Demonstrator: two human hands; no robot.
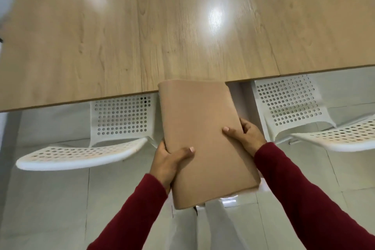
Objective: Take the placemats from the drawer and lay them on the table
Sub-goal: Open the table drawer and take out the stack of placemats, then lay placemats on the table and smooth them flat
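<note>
A: Pale tiled floor (50,199), two white perforated chairs (121,119), and a wood-grain bench (101,36) beyond. Where are the placemats (203,132)?

B: Head view: a tan stack, its far end over the bench's near edge, the left hand (168,160) and right hand (248,138) grasping its long sides.

A: Handling?

B: Probably light and floppy; keep the fingers (231,130) supporting both sides.

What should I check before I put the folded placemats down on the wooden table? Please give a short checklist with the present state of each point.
1. Left hand grips the folded tan placemats, thumb on top: ok.
2. Right hand grips the opposite edge: ok.
3. Far end of the bundle reaches over the wooden table edge: ok.
4. Tabletop ahead of the bundle shows only bare wood: ok.
5. Bundle hangs between the two white perforated chairs, touching neither: ok.
6. Number of placemats in the bundle: cannot tell.
</note>
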